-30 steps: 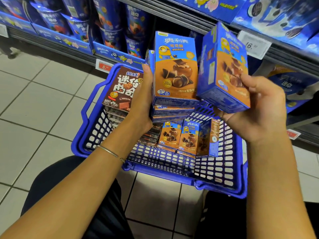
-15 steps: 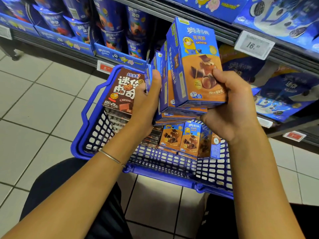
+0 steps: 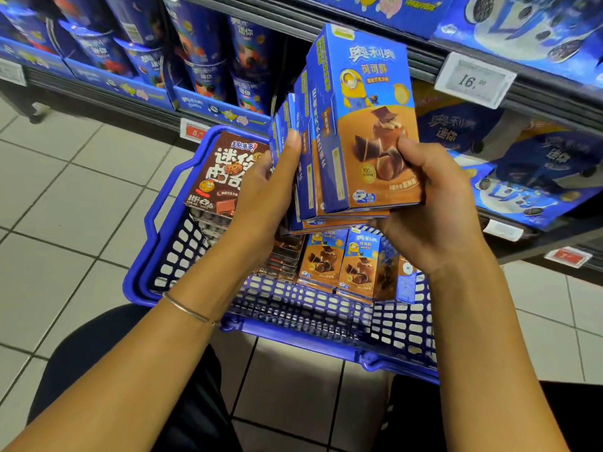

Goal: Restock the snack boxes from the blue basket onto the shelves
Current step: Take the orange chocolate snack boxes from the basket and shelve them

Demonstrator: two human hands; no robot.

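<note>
Boxes (image 3: 368, 125), one stack, between left hand (image 3: 267, 187) and right hand (image 3: 430, 203)

I take the white price tag (image 3: 474, 80), marked 16.90, as my reference. It is clipped to the dark metal edge of a shelf (image 3: 424, 62) that runs from upper left to lower right across my view. Above the tag lie large blue cookie packs (image 3: 538, 24). Just below it, blue bags (image 3: 528, 171) lean in the shelf's shadow. Far left of the tag, a lower level carries rows of blue tubs (image 3: 202, 73), with a red price label (image 3: 195, 132) on its front edge. A second red label (image 3: 567, 256) sits well below the tag. Down and left of it spreads the floor (image 3: 65, 197), pale square tiles with dark grout.
</note>
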